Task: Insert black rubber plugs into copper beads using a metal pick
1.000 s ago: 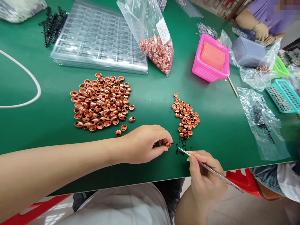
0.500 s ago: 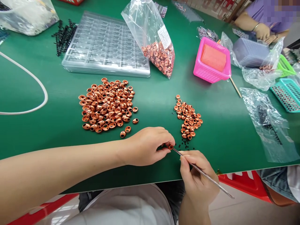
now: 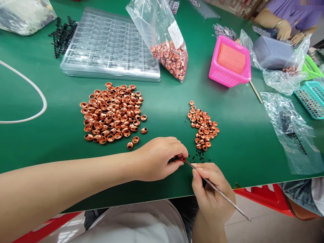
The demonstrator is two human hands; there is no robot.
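Between thumb and fingertips, my left hand [image 3: 159, 158] pinches a small copper-coloured cup-shaped part [image 3: 183, 158] with holes in it. My right hand [image 3: 214, 189] grips a thin metal rod tool [image 3: 217, 189] like a pen, and its tip meets the copper part. Just beyond my fingertips lie tiny black bits [image 3: 199, 156]. A smaller pile of copper parts [image 3: 204, 126] sits behind them. To the left is a larger pile of the same kind of parts [image 3: 111, 111]. What exactly the tool tip touches inside the part is hidden.
Stacked clear plastic trays [image 3: 108, 47] and a bag of copper parts [image 3: 169, 55] lie at the back. A pink basket [image 3: 229, 79], a stick [image 3: 256, 91] and a plastic bag [image 3: 296, 135] are on the right. Across the table sits another person [image 3: 283, 20]. A white cable [image 3: 42, 94] curves at left.
The camera view has shifted slightly, so the left-hand things sit a little further left. Both hands keep the same hold, with the tool tip still at the copper part.
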